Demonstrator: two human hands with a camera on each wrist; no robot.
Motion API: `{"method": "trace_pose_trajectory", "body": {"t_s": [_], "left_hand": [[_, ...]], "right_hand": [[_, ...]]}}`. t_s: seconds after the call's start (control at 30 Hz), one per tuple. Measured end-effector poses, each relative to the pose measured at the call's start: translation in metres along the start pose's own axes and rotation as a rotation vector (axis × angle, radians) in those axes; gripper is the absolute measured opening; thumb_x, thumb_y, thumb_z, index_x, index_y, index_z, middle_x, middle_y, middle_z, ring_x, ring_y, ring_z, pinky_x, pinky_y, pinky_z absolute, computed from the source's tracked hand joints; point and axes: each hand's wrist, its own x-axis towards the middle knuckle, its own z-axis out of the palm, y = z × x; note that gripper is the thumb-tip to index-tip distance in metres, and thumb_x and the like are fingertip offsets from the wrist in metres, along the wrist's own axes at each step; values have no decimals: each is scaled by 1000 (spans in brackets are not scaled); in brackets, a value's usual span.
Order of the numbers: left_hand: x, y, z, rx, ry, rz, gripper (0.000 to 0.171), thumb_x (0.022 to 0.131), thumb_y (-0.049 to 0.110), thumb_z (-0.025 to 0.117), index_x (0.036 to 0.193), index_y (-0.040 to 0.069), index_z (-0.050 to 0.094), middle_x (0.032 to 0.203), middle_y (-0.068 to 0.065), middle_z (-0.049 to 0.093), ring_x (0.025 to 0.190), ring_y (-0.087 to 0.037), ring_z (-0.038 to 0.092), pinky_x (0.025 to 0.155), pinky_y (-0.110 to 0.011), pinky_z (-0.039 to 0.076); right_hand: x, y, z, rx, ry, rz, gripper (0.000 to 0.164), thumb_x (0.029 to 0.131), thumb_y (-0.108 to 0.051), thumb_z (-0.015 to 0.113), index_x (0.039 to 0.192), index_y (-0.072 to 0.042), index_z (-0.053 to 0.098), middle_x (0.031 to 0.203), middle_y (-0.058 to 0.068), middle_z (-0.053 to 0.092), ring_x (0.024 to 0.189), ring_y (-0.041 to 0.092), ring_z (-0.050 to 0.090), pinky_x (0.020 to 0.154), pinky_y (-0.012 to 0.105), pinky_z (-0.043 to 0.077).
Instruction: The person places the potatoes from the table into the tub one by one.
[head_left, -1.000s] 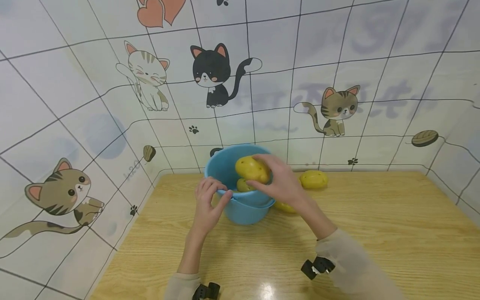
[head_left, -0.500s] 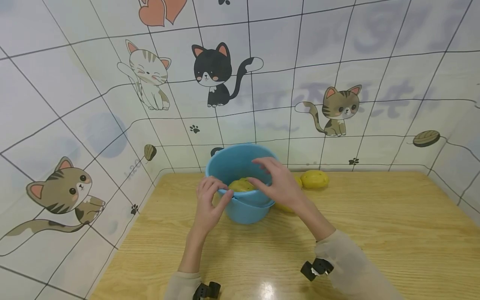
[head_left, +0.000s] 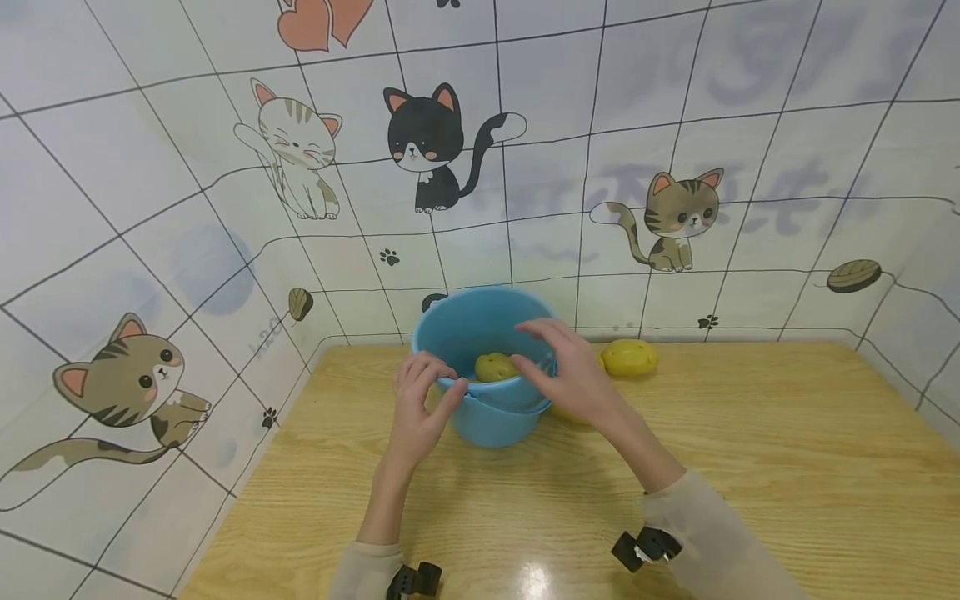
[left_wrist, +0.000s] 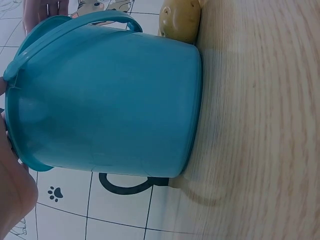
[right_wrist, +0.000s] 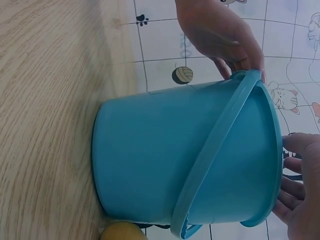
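Note:
A blue bucket [head_left: 491, 421] stands on the wooden table, its handle hanging down at the front. My left hand [head_left: 420, 404] grips its left rim, fingers over the edge and thumb at the front; in the right wrist view this left hand [right_wrist: 225, 40] also holds the rim. A yellow potato [head_left: 495, 367] with dark dimples shows inside; what lies under it is hidden. My right hand [head_left: 576, 372] is over the right rim with fingers spread and nothing between them. Whether it touches the rim I cannot tell.
Another potato [head_left: 630, 358] lies on the table [head_left: 750, 450] right of the bucket, near the wall. One more potato [left_wrist: 180, 20] sits close against the bucket, mostly hidden by my right arm in the head view. A wall [head_left: 555, 183] with printed cats stands behind.
My right hand has let go of a potato, which dropped into the bucket, and has drawn slightly right with its fingers apart. The left hand has stayed on the rim.

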Motion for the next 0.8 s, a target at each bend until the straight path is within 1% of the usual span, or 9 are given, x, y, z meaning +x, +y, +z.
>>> {"method": "trace_pose_trajectory", "body": {"t_s": [0.1,0.2,0.27,0.33,0.43,0.53,0.6,0.67,0.8], "left_hand": [[-4,-14,2,10,0,9,9,86,-1,68,85,5,61,87,-12,56,104,-38,46,99,-59,19],[-9,-31,3,19,-7,15,7,91,10,69,87,11,63,90,-6,56,106,-32,46,100,-57,19],[-11,-37,3,24,-15,13,8,93,17,68,88,14,63,91,-2,56,108,-29,46,101,-56,19],[-11,-38,3,26,-16,14,7,93,17,68,88,14,63,92,-2,57,108,-29,46,102,-57,19],[-9,-31,3,28,-6,14,7,90,9,68,86,10,62,90,-6,56,106,-34,46,101,-59,18],[-4,-15,2,18,5,22,9,85,-2,67,84,5,61,87,-13,55,103,-40,46,98,-62,18],[-1,-4,1,3,5,20,10,83,-6,67,83,1,60,86,-17,54,102,-44,45,98,-64,18],[1,3,0,-3,1,16,10,83,-7,66,83,-1,59,85,-19,54,101,-45,45,97,-64,18],[2,7,-1,-4,0,12,9,83,-8,66,83,-1,59,85,-19,54,100,-44,45,97,-62,19]], "right_hand": [[-3,2,-2,2,17,-5,38,94,-16,73,128,-3,62,129,11,63,121,28,58,101,47,46],[-6,2,-5,8,28,-19,36,94,-13,71,128,-3,62,129,12,63,121,29,58,100,48,46],[-7,4,-7,13,37,-26,35,95,-10,70,127,-2,62,128,12,63,117,30,59,97,49,47],[-9,6,-9,26,49,-34,33,95,-8,70,126,-1,62,127,13,63,115,32,59,96,50,48],[-12,9,-11,35,67,-51,32,94,-5,69,125,-1,63,125,12,63,112,34,61,94,50,49],[-15,13,-13,39,73,-60,32,94,-3,68,125,-1,63,124,12,63,114,34,61,95,48,49],[-18,15,-15,35,74,-54,32,94,-4,68,126,-2,63,125,11,63,115,32,61,96,48,50],[-20,16,-16,26,76,-43,32,95,-5,68,126,-3,63,126,10,63,115,30,61,95,47,50],[-23,18,-20,14,79,-24,31,96,-7,67,126,-4,63,128,9,63,115,27,60,95,47,49]]}}
